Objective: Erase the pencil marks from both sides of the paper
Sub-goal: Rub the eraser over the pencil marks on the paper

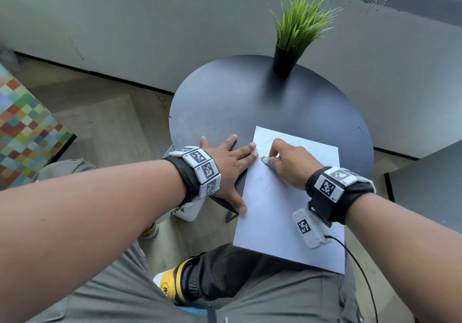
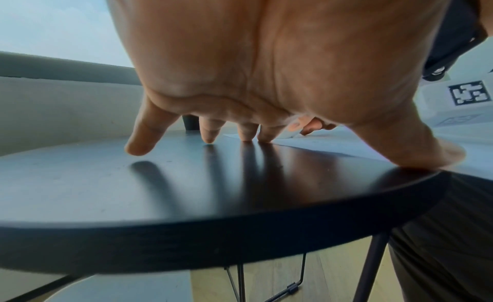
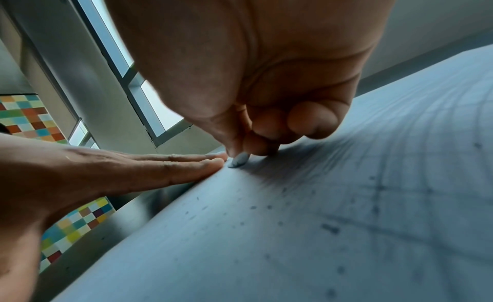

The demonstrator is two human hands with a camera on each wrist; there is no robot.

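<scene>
The paper (image 1: 282,212) lies low and centre-right in the head view, its near edge hanging past the round dark desk (image 1: 225,97) toward the person's lap, faint pencil marks across its upper half. The right hand (image 1: 291,165) has its fingers curled, pinching a small grey-white eraser (image 1: 265,159) — tip down on the sheet near its left edge. The left hand (image 1: 226,166) lies flat with fingers spread wide, fingertips and thumb touching the paper's left edge — a potted grass plant (image 1: 297,35) stands at upper centre.

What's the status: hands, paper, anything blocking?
Left hand flat, fingertips pinning white paper sheet. Right hand pinching small grey eraser on it. Pencil marks remain. Nothing blocking.
</scene>
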